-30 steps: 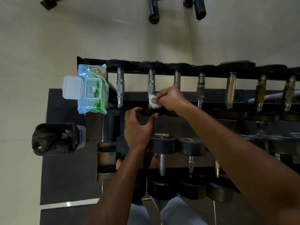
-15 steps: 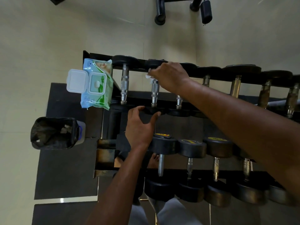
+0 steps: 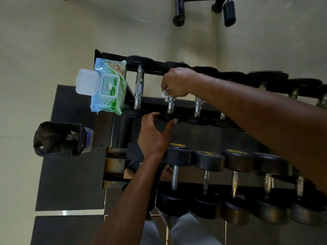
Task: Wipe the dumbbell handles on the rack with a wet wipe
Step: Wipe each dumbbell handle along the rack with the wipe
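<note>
My right hand (image 3: 177, 84) grips a white wet wipe (image 3: 164, 94) wrapped round the chrome handle (image 3: 170, 105) of the second dumbbell on the rack's top row (image 3: 208, 110). Only a corner of the wipe shows under my fingers. My left hand (image 3: 154, 135) holds the near black head (image 3: 168, 118) of that same dumbbell, thumb and fingers curved round its edge. The first dumbbell's handle (image 3: 138, 87) stands bare to the left. More handles run off to the right, partly hidden by my right forearm.
An open wet-wipe pack (image 3: 106, 85) sits on the rack's left end. A bin lined with a black bag (image 3: 58, 138) stands on the floor mat to the left. A lower row of dumbbells (image 3: 208, 161) is nearer me. Black equipment legs (image 3: 178, 13) stand beyond.
My right hand slid the wipe from the near end of the handle up to its far end, then back down toward the middle. My left hand stayed on the dumbbell head.
</note>
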`<state>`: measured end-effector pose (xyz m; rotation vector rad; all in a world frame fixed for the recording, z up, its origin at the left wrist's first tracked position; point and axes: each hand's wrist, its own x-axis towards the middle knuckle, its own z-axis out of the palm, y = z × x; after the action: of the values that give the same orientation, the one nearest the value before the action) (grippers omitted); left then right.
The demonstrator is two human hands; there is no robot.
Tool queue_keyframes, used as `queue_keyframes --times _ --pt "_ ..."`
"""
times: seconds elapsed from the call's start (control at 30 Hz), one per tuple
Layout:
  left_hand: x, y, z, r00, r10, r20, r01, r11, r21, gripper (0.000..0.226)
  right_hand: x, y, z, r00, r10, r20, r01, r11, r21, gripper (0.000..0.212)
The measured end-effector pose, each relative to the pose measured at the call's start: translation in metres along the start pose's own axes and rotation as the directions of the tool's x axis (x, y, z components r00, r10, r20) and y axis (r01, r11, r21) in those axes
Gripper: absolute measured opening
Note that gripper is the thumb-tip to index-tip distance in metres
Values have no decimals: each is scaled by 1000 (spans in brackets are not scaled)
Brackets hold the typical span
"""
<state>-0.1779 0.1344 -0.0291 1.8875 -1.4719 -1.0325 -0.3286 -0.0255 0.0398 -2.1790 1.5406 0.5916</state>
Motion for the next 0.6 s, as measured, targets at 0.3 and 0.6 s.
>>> queue_keyframes --times 0.3,0.6 --pt "-13 -19 25 968 -242 58 249 955 -160 78 -11 -2 44 994 -98 -53 104 988 116 18" --pt "-5 -15 55 916 -385 112 368 697 -615 86 -39 20 79 830 514 -216 114 222 968 10"
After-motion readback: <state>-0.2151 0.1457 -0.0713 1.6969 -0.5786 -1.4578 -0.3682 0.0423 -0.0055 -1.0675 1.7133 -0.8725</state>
